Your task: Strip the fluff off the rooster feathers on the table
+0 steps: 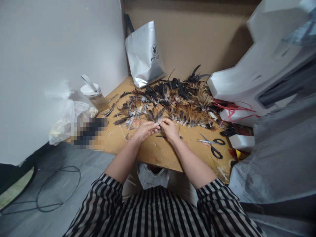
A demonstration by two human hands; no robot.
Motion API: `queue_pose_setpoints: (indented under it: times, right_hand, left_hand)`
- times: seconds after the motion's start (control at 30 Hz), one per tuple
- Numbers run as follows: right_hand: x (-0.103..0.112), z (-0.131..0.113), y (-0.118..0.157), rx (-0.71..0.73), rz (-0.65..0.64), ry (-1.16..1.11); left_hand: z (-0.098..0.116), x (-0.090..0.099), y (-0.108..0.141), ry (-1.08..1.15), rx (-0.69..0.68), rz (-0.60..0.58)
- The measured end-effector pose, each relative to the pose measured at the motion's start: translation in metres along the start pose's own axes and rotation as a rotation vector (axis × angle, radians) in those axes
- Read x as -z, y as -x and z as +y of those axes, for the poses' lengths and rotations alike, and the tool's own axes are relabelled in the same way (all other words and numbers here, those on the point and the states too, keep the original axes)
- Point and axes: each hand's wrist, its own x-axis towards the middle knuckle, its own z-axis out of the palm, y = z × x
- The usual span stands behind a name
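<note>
My left hand and my right hand meet over the front part of the wooden table, fingertips pinched close together. Between them they grip the base of a small bunch of feathers, dark and brownish, fanning away from me. The quill ends are mostly covered by my fingers. Just beyond lies a wide heap of feathers, brown, golden and black, in many small tufts. To the right of my right hand, scissors with black handles rest on the table, blades apart.
A silver bag stands at the back. On the left are a lidded cup with amber liquid and a plastic bag. Red cords and white foam blocks edge the right side. A black cable loops on the floor.
</note>
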Motion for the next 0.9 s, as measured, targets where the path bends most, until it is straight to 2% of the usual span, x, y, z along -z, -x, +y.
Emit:
queue_pose_setpoints:
  times: [0.4, 0.53, 0.7, 0.8, 0.9]
  right_hand:
    - [-0.001, 0.004, 0.001, 0.034, 0.003, -0.022]
    - [0.009, 0.0, -0.007, 0.056, 0.047, 0.048]
    - [0.044, 0.001, -0.028, 0.267, 0.258, 0.239]
    - [0.06, 0.007, -0.035, 0.32, 0.231, 0.478]
    - [0.06, 0.008, -0.034, 0.353, 0.143, 0.743]
  left_hand:
    - [-0.001, -0.003, 0.001, -0.146, -0.067, -0.015]
    - [0.0, -0.001, 0.0, -0.193, -0.123, 0.033]
    - [0.004, -0.001, -0.001, -0.131, -0.18, 0.144]
    - [0.005, -0.001, -0.002, -0.09, -0.183, 0.166]
    - [0.005, 0.0, -0.002, -0.071, -0.182, 0.175]
